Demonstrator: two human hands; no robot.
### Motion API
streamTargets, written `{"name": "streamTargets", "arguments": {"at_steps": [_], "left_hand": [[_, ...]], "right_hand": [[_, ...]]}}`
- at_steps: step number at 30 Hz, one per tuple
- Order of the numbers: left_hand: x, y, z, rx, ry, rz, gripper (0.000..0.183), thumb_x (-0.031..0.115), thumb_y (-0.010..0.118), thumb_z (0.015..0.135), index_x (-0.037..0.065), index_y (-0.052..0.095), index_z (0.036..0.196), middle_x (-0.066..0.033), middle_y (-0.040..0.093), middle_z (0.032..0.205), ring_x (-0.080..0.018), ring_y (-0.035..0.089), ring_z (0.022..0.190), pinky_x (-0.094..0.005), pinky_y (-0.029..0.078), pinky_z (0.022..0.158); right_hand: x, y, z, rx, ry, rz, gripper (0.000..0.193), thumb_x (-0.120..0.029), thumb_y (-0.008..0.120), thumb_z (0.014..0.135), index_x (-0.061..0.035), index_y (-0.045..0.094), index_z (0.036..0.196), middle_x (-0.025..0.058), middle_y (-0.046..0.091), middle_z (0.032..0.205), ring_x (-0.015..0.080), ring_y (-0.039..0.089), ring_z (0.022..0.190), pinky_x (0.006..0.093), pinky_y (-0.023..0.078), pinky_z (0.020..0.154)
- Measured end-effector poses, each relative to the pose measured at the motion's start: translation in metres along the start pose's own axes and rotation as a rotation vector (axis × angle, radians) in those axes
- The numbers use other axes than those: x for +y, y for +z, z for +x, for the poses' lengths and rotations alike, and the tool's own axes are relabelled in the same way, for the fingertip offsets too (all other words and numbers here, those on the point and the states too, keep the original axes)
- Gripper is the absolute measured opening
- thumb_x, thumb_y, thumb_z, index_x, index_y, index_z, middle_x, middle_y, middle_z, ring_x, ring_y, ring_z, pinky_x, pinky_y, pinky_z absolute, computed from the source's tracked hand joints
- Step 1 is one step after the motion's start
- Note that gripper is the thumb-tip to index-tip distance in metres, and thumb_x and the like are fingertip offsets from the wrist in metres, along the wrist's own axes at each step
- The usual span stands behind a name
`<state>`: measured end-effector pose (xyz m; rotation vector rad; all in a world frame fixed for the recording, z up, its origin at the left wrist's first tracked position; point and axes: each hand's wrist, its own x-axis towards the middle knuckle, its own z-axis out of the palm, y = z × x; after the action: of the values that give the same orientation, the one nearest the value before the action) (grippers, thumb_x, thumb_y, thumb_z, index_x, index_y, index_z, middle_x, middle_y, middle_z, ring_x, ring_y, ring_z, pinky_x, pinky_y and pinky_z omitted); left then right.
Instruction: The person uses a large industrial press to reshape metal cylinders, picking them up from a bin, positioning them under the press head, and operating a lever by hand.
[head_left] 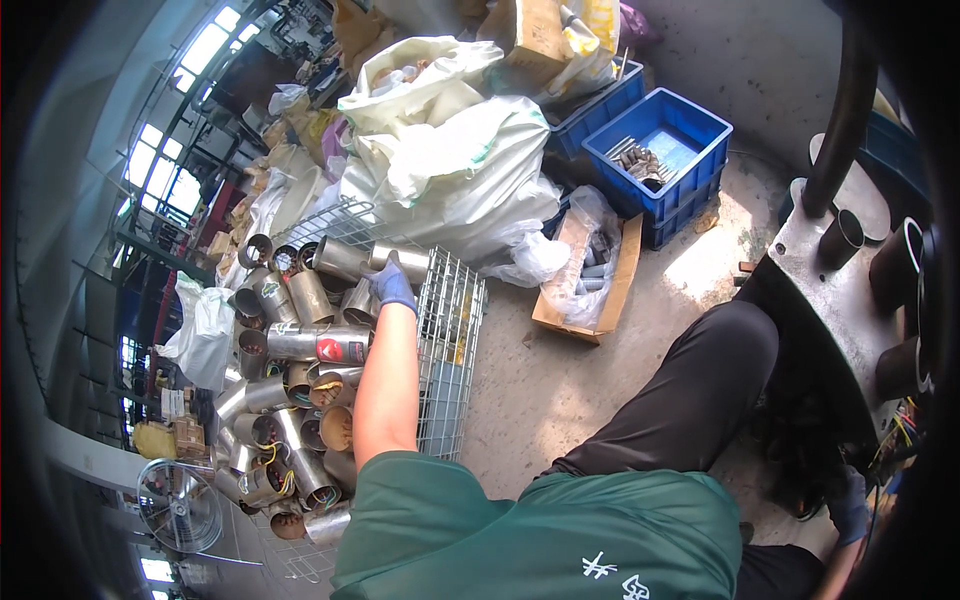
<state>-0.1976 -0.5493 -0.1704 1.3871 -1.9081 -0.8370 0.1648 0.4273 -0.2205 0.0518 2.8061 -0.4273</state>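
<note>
My left arm reaches to a wire basket heaped with metal cylinders. My left hand, in a blue-grey glove, lies at a metal cylinder near the basket's far right corner. Its thumb and fingers look spread, with the fingertips partly hidden among the cylinders. Several cylinders show coppery windings and yellow wires at their ends. Low at the right, my right hand, also gloved, hangs beside dark machine parts and thin coloured wires. Its fingers are in shadow and hard to make out.
Big white sacks stand beyond the basket. Blue crates hold small metal parts, beside a cardboard box of grey pieces in plastic. A metal table with upright dark tubes is at right. A fan stands lower left.
</note>
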Motion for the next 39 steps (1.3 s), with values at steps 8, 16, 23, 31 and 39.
{"name": "streamTargets", "arguments": {"at_steps": [8,16,23,31,39], "left_hand": [[-0.017,-0.001,0.017,-0.052,0.145,-0.532,0.033,0.01,0.082,0.081,0.002,0.058,0.102,-0.0116,0.064,0.093,-0.0247,0.059,0.083,-0.0374,0.051,0.077],[-0.027,-0.019,-0.089,-0.11,0.676,-0.466,0.029,0.011,0.087,0.077,0.003,0.06,0.085,-0.0059,0.056,0.091,-0.0179,0.053,0.076,-0.0345,0.047,0.08],[0.067,-0.029,-0.257,-0.754,0.828,-0.747,0.029,-0.004,0.083,0.071,0.003,0.065,0.093,-0.0135,0.048,0.136,-0.0223,0.06,0.112,-0.0317,0.052,0.092],[0.2,-0.055,-0.502,-1.283,1.13,-1.238,0.03,-0.003,0.081,0.074,0.005,0.064,0.097,-0.0205,0.053,0.138,-0.0313,0.059,0.123,-0.0417,0.051,0.103],[0.183,-0.071,-0.664,-1.684,1.425,-1.355,0.039,0.004,0.084,0.071,0.006,0.061,0.104,-0.0273,0.049,0.14,-0.0406,0.059,0.123,-0.0429,0.054,0.098]], "right_hand": [[-0.155,-0.063,0.015,0.212,-0.079,0.202,0.035,-0.008,0.072,0.075,-0.0013,0.067,0.109,0.0204,0.066,0.112,0.0434,0.059,0.111,0.0481,0.045,0.102],[-0.238,-0.106,0.03,0.398,-0.524,0.157,0.038,-0.004,0.071,0.073,-0.0029,0.062,0.11,0.0177,0.067,0.114,0.0427,0.061,0.114,0.0542,0.045,0.105],[-0.224,-0.07,0.037,0.609,-0.397,0.252,0.076,-0.004,0.076,0.07,-0.0092,0.05,0.141,0.0245,0.05,0.146,0.0439,0.059,0.124,0.0465,0.05,0.102],[-0.2,-0.065,0.03,0.716,-0.152,0.638,0.119,-0.007,0.084,0.063,-0.0052,0.015,0.16,0.014,0.045,0.146,0.0272,0.056,0.125,0.0399,0.049,0.105],[-0.166,-0.08,0.017,0.665,-0.247,1.828,0.09,-0.064,0.053,0.095,-0.0176,0.016,0.163,0.0171,0.035,0.159,0.0428,0.044,0.139,0.0599,0.041,0.11]]}}
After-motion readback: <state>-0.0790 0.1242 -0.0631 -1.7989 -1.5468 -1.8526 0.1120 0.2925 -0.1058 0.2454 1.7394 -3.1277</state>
